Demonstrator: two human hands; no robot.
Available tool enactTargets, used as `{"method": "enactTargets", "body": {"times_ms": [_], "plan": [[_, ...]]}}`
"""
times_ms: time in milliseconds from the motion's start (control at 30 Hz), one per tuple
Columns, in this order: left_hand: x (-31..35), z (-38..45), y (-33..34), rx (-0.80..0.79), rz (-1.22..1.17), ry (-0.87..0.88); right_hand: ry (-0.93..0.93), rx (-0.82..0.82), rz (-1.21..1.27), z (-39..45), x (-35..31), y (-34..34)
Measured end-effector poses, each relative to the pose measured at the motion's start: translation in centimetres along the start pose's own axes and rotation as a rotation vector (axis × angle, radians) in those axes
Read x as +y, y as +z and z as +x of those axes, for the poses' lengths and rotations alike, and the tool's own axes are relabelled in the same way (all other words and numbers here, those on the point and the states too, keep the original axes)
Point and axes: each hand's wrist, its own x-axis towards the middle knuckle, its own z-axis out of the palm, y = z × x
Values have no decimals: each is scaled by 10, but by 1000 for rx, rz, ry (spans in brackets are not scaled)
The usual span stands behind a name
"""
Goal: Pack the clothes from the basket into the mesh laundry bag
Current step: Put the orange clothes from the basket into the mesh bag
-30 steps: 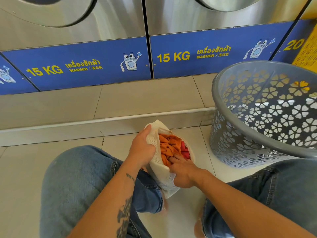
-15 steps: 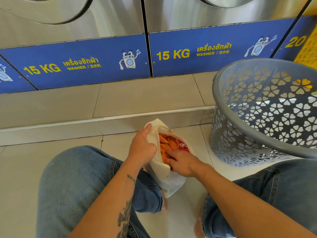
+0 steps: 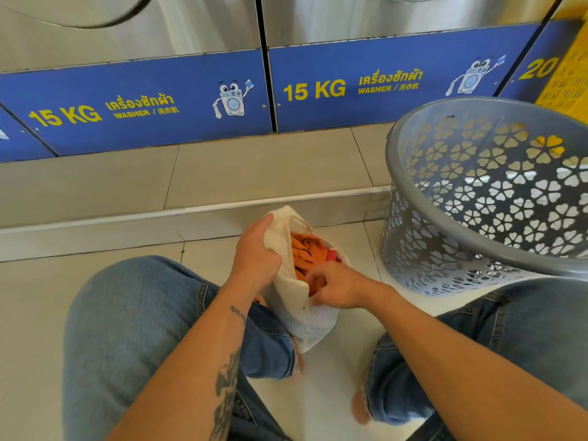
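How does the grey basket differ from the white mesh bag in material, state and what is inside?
The grey basket is stiff plastic with flower-shaped holes; the mesh bag is soft white netting. The basket stands alone on the floor, untouched; the left hand grips the bag's edge and the right hand is at its opening. No clothes show in the basket, while orange and red clothes fill the bag. Both have open tops and walls full of holes.

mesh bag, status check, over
Left hand grips mesh bag rim. Right hand pinches near edge. Orange clothes inside, bag open. Basket alongside, nothing blocking.
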Motion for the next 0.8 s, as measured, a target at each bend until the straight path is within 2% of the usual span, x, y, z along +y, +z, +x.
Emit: {"method": "enactTargets", "body": {"times_ms": [67,233,367,467,600,733,800], "plan": [[0,-1,1,-11,33,12,9,-34,-65,-1,6,19],[0,-12,5,-188,173,9,-77,115,-119,-3,12,38],[1,-27,10,-374,304,-121,-65,169,-79,-4,18,29],[2,-35,17,-450,480,-176,-51,192,-37,-7,18,26],[-1,-39,17,-424,674,-130,-13,160,-12,-7,15,27],[-8,-30,6,-399,653,-84,-2,140,47,-7,16,18],[-9,-25,3,-387,592,-81,17,194,144,-7,13,8]]}}
